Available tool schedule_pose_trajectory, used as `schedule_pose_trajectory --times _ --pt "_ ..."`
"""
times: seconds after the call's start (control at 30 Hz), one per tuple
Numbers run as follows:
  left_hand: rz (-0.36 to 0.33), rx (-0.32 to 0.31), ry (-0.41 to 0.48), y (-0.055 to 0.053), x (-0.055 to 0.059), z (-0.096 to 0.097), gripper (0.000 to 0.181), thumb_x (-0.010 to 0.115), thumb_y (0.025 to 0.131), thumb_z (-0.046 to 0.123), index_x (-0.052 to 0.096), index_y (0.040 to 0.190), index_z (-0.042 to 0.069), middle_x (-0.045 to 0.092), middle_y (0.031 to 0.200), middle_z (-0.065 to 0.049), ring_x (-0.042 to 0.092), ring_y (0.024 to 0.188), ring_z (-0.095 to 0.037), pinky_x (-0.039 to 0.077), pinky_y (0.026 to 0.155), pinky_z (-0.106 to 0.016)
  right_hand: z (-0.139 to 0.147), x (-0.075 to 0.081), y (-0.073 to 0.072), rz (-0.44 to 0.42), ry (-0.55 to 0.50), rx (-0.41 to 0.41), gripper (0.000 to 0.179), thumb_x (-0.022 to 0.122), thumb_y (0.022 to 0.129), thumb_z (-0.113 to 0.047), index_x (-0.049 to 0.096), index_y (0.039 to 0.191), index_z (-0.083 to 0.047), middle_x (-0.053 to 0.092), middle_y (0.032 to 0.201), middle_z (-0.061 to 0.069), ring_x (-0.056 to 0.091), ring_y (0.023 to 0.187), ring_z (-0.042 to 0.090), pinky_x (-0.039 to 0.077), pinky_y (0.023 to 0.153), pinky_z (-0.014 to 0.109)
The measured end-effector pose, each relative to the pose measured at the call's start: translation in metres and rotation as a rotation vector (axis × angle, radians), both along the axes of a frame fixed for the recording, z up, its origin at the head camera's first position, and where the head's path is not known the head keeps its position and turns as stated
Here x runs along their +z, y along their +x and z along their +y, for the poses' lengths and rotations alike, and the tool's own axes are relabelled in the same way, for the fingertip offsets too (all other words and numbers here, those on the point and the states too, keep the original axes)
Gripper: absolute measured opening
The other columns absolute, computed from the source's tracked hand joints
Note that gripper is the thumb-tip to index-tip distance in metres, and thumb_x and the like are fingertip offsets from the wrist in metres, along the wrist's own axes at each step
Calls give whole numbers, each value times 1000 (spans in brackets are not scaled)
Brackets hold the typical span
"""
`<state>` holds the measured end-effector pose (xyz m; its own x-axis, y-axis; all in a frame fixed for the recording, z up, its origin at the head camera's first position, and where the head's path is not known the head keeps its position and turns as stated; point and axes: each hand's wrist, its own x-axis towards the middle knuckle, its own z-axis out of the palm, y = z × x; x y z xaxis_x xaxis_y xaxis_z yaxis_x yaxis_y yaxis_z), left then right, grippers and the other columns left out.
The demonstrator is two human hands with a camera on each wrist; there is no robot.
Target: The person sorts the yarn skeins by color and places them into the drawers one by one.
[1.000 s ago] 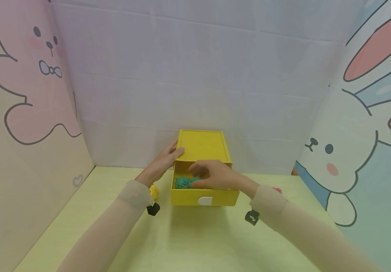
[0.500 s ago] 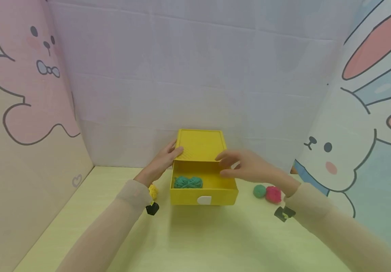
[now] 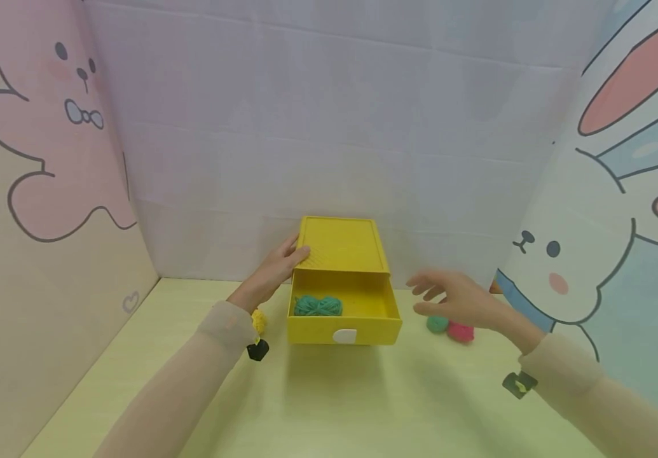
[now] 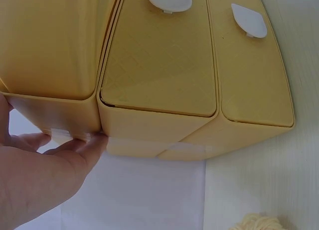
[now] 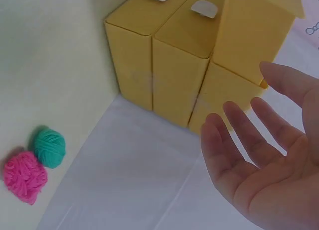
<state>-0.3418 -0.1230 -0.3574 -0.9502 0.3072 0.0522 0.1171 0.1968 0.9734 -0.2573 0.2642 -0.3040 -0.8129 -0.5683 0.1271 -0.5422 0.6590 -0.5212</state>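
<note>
A yellow drawer cabinet [image 3: 340, 245] of three stacked units stands against the back wall. Its top drawer [image 3: 313, 332], with a white tab, is pulled out. A green yarn bundle [image 3: 318, 306] lies in the left part of that drawer. My left hand [image 3: 268, 273] rests on the cabinet's upper left side, thumb over the top edge; in the left wrist view its fingertips touch the side wall. My right hand [image 3: 460, 299] hovers right of the drawer, fingers loosely bent and holding nothing. Beneath it a green yarn ball [image 5: 50, 148] and a pink yarn ball [image 5: 25, 176] lie side by side.
A yellow yarn ball [image 3: 258, 321] sits on the table [image 3: 340, 407] left of the cabinet, partly hidden by my left wrist. The white back wall [image 3: 329, 127] is directly behind the cabinet. Side panels with a pink bear and a white rabbit [image 3: 569, 267] flank the table.
My right hand has come out of the top drawer and moved right, uncovering the green yarn bundle inside. My left hand has stayed on the cabinet.
</note>
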Motion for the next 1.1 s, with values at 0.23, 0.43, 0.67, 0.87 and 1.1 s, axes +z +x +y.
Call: schedule_pose_trajectory --times 0.23,0.43,0.67,0.87,1.1 --pt "4 -1 6 1 0 -1 77 48 113 46 4 173 24 16 177 -13 25 160 -37 26 126 -62 15 -25 -10 36 55 -26 42 82 95 -21 67 131 -5 73 123 14 73 105 33 63 89 44" --pt "-1 4 -11 1 0 0 80 48 113 48 2 173 23 13 178 -13 20 162 -37 24 127 -63 31 -50 -26 66 90 -22 42 83 93 -14 67 127 3 71 124 21 73 103 38 63 87 50" --pt "6 -5 -12 0 0 0 80 48 113 49 2 173 25 11 178 -12 18 162 -36 23 127 -63 50 -68 -43 64 153 -105 43 84 92 -15 67 126 4 71 120 25 72 100 42 62 87 55" --pt "12 -12 -2 -1 -1 -2 80 48 113 49 1 173 26 11 178 -11 18 163 -36 23 127 -64 58 -83 -57 67 155 -108 43 85 91 -13 66 125 5 70 119 28 71 102 46 61 87 58" --pt "8 -8 6 1 -1 -1 80 50 112 49 3 173 27 12 178 -11 19 162 -36 24 126 -64 61 -100 -70 48 197 -121 43 84 89 -8 66 126 5 69 120 29 69 105 52 59 90 60"
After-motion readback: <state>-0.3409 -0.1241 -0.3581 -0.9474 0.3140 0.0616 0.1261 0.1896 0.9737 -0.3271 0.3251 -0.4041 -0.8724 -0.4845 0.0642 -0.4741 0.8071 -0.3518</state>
